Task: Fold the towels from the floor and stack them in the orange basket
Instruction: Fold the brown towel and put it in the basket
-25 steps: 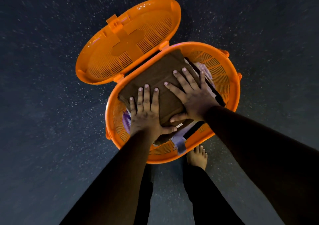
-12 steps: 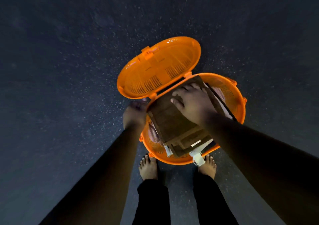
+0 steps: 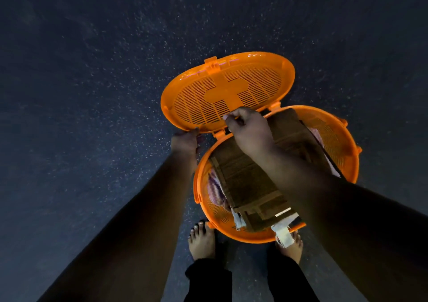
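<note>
Both hands grip the lid point(image 3: 228, 90), left hand point(image 3: 185, 140) and right hand point(image 3: 249, 131) pinched on its near edge; I judge the towels point(image 3: 252, 185), heaped in the basket point(image 3: 348, 160), may jam it.

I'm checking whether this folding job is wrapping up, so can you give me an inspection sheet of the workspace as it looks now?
Surface: dark speckled floor, bare around the basket.
Job's things: orange basket holds a stack of folded towels, with a brown towel on top and a pale towel hanging over the near rim. The lid is hinged open.
Clutter: nothing seen.
Grippers: left hand grips the lid's near edge; right hand is over the basket with its fingers at the lid's edge, grip unclear.
Cables: nothing seen.
Surroundings: the person's bare feet beside the basket; dim lighting.
</note>
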A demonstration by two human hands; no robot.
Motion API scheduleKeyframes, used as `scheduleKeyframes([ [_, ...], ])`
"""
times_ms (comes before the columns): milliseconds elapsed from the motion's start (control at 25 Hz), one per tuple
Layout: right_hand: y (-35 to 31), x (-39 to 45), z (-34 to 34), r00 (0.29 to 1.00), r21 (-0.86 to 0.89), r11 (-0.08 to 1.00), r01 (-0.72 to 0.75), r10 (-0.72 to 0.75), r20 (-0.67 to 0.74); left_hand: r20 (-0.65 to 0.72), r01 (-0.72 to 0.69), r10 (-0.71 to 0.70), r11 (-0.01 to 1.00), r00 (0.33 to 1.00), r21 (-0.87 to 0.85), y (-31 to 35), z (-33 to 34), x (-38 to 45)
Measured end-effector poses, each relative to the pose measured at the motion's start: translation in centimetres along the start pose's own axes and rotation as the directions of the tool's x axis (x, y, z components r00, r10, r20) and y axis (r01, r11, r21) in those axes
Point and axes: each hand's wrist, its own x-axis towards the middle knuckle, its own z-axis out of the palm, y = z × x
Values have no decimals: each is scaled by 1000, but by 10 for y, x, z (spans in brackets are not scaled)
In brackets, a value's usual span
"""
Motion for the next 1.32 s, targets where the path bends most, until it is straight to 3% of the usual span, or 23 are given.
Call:
scheduleKeyframes([
  [200, -63, -15, -38, 994, 282, 959, 17, 15, -113, 124, 0, 5, 999, 992, -40, 30, -24, -30],
  [320, -113, -32, -66, 986, 491, 871, -14, 93, -137, 74, -46, 54, 993, 996, -110, 46, -42, -63],
  [400, -141, -58, -89, 981, 635, 770, -66, 167, -100, 0, -221, 224, 961, 975, -167, 53, -63, -94],
  [480, -156, -87, -105, 967, 727, 676, -116, 244, -74, 24, -465, 465, 885, 885, -25, 59, -82, -123],
  [560, -161, -124, -118, 941, 789, 596, -149, 330, -72, 189, -654, 627, 705, 756, 275, 63, -98, -154],
  [640, -154, -158, -124, 915, 847, 507, -159, 397, -66, 425, -808, 708, 367, 564, 461, 59, -105, -182],
  [720, -133, -199, -126, 882, 875, 459, -154, 463, -88, 665, -914, 667, 60, 337, 402, 44, -104, -211],
  [760, -115, -218, -124, 861, 873, 458, -169, 499, -96, 756, -935, 599, -34, 263, 352, 31, -102, -221],
  [840, -70, -250, -116, 822, 858, 464, -219, 562, -94, 873, -935, 455, -198, 178, 293, -4, -93, -234],
  [920, -23, -273, -105, 783, 855, 438, -278, 619, -63, 927, -873, 318, -371, 200, 316, -47, -83, -239],
  [1080, 56, -287, -75, 695, 816, 387, -429, 718, 24, 907, -731, 129, -553, 400, 401, -124, -59, -232],
  [1200, 102, -276, -56, 624, 769, 355, -532, 778, 73, 866, -694, 89, -560, 493, 453, -163, -42, -216],
  [1320, 138, -250, -44, 570, 725, 339, -599, 817, 89, 814, -662, 199, -492, 546, 565, -182, -26, -200],
])
